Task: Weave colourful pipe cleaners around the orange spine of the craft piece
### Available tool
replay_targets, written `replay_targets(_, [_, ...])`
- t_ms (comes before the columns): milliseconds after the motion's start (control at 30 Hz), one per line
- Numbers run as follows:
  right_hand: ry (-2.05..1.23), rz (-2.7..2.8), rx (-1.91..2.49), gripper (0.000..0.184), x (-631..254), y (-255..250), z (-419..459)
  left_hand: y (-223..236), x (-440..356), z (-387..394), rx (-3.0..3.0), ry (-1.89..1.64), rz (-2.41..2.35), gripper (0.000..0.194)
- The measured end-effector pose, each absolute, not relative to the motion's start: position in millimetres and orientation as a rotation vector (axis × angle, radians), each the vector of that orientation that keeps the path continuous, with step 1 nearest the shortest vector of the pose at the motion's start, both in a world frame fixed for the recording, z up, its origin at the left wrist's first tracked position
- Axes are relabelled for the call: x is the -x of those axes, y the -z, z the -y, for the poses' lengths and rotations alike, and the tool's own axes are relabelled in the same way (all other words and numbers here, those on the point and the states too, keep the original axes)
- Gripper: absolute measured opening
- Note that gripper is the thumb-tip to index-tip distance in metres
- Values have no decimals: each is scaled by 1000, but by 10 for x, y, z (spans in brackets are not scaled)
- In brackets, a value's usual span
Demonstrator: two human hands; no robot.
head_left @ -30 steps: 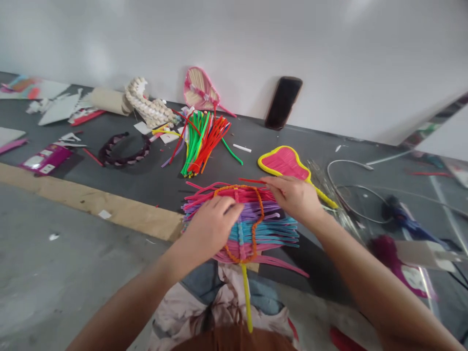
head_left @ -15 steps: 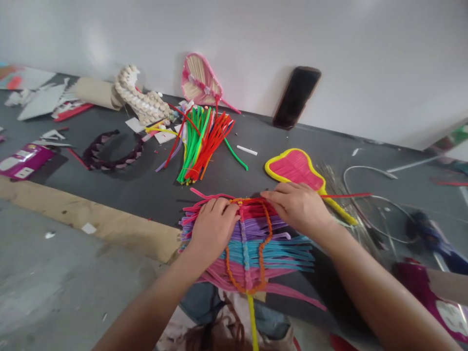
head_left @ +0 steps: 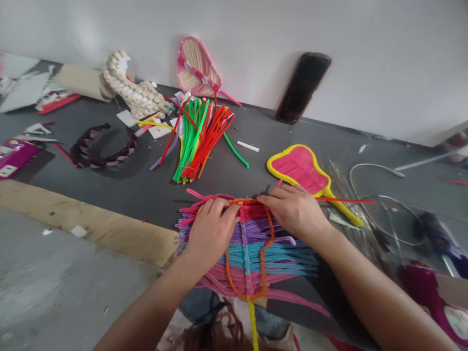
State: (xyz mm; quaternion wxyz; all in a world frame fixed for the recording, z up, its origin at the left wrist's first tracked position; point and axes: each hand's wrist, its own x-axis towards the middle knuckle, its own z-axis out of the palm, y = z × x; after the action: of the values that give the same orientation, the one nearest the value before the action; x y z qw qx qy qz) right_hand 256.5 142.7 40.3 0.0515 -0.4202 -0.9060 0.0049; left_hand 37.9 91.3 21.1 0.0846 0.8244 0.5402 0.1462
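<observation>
Rows of pink, purple and blue pipe cleaners [head_left: 288, 256] lie across a twisted orange pipe-cleaner outline [head_left: 263, 253], with a wrapped spine down its middle and a yellow stem [head_left: 252, 324] at the near end. My left hand [head_left: 212, 226] is closed over the far left part, its fingertips pinching the pink-red strands beside the spine. My right hand [head_left: 298, 208] pinches a red pipe cleaner [head_left: 347, 200] at the outline's far right edge; the strand's free end sticks out to the right. The fingers partly hide where the strands meet the outline.
Beyond the hands lie a bundle of green and red pipe cleaners [head_left: 204, 141] and a pink fan with yellow edging [head_left: 302, 168]. A phone [head_left: 303, 87] and another pink fan [head_left: 197, 68] lean on the wall. A dark braided headband [head_left: 102, 148] lies left, a purple tool [head_left: 427, 292] right.
The view has shifted slightly. My right fingertips have moved a little left along the outline's far edge, still on the red pipe cleaner. My left hand stays in place.
</observation>
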Motion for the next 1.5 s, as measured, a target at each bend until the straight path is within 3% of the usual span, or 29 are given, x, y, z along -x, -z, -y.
replay_targets(267, [67,2958,1429,19,-2338,-671,-1445,-197,-377,-924,-2496,-501,-1589,26])
replay_targets(833, [-55,3058,1501,19,-2146,-732,-1433,-243,-368,-929,-2510,-547,-1597,21])
replay_targets(1200, [-123,3137,1661,25,-2088,-812,-1468,-489,-400,-1069,-2451,24,-1565,37])
replay_targets(1500, [-163,3111,1634,25,-2130,-772,-1478,-427,-362,-1063,-2547,23,-1552,33])
